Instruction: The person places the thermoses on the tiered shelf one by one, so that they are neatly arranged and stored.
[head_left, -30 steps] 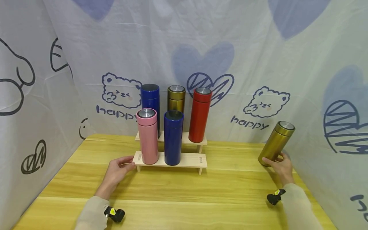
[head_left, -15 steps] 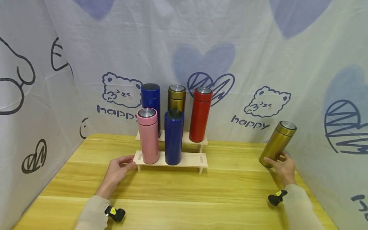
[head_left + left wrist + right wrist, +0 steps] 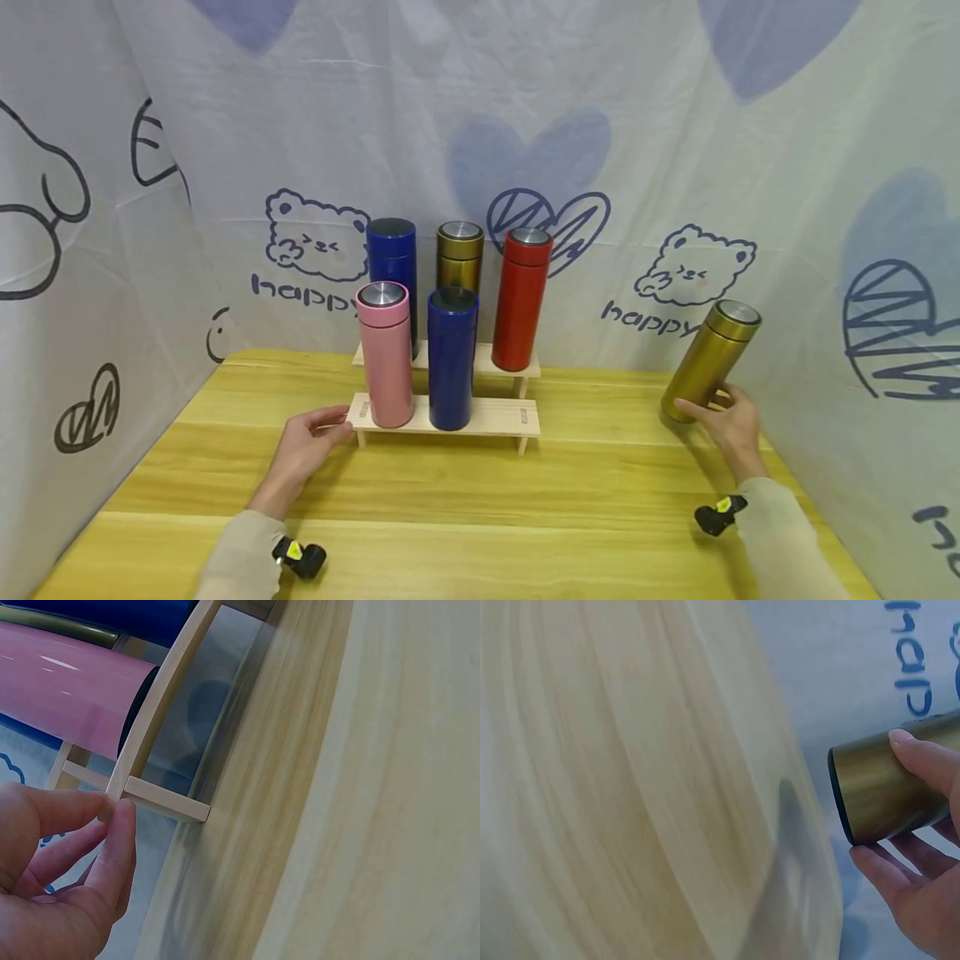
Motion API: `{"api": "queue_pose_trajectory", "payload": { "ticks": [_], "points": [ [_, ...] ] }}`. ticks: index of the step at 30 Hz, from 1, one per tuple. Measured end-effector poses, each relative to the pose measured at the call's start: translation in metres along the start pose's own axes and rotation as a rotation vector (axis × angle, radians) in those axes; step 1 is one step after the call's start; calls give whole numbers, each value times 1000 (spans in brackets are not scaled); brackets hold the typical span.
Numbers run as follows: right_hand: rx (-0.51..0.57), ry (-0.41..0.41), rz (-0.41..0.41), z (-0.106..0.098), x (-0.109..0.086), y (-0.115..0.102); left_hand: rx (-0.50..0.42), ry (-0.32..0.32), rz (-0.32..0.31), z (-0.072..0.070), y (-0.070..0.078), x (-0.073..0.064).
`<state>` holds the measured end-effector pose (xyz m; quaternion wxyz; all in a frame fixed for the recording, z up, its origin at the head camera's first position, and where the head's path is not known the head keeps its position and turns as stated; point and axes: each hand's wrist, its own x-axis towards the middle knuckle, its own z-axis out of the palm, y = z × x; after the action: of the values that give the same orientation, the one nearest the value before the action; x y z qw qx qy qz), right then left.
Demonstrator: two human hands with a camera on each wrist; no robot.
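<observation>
My right hand (image 3: 729,421) grips a gold thermos flask (image 3: 708,362) low on its body. The flask leans to the right, and the right wrist view shows its dark base (image 3: 841,796) raised off the table. With thumb and fingers my left hand (image 3: 64,874) pinches the left end of the front wooden shelf (image 3: 495,417). On that shelf stand a pink flask (image 3: 388,367) and a blue flask (image 3: 452,367). Behind, on the rear shelf (image 3: 483,358), are another blue flask (image 3: 392,254), a second gold flask (image 3: 459,265), partly hidden, and a red flask (image 3: 521,304).
The shelves stand on a wood-grain table (image 3: 600,492). A printed cloth (image 3: 637,167) hangs behind it and along both sides, close to the right hand. A small black camera is strapped to each wrist.
The gold flask in my right hand has risen slightly and shifted a little to the left, with the hand following. My left hand keeps its place on the shelf end.
</observation>
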<state>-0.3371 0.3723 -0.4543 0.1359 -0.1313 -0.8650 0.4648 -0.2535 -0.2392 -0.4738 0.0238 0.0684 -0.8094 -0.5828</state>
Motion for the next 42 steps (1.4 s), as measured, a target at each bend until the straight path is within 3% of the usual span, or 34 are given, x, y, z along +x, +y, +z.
{"api": "queue_pose_trajectory", "payload": {
  "ticks": [26, 42],
  "points": [
    [-4, -130, -147, 30, -26, -52, -5, -5, 12, 0, -1, 1],
    [12, -211, -192, 58, -45, -79, 9, -5, -5, 0, 1, -2]
  ]
}}
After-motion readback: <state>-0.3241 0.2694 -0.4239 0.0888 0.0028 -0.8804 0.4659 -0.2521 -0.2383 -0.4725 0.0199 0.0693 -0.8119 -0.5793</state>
